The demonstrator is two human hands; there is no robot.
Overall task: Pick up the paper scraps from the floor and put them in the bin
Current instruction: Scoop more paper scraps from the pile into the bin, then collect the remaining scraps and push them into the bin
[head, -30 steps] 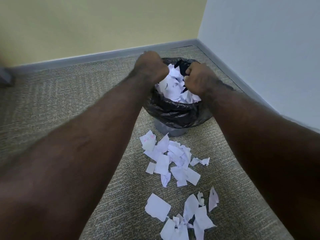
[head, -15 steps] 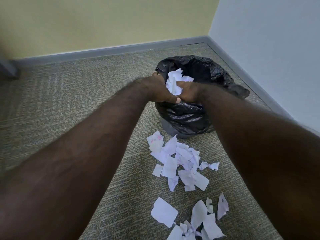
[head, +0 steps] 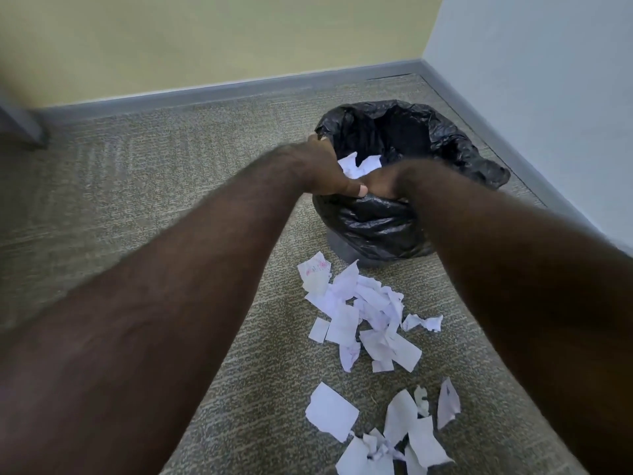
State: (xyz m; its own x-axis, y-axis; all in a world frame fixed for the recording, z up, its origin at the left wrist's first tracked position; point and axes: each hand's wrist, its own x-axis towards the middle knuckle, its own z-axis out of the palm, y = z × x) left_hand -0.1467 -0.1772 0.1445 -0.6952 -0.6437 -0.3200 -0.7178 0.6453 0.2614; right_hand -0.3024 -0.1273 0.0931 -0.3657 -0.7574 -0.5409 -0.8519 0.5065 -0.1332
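Together, both hands' grip clamped on paper scraps (head: 358,166), left hand (head: 329,176), right hand (head: 383,185), over bin (head: 376,221)

Looks like an office corner: hard-wearing flecked carpet (head: 171,207), grey skirting board (head: 239,94) under plain yellow and pale blue walls, and a small bin (head: 376,228) lined with black plastic.

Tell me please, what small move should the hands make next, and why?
Probably open both hands and let the bundle fall. The left hand and right hand are cupped together around a bundle of white scraps at the near rim of the bin, over its black liner. Many scraps lie on the carpet, so the hands are needed there.
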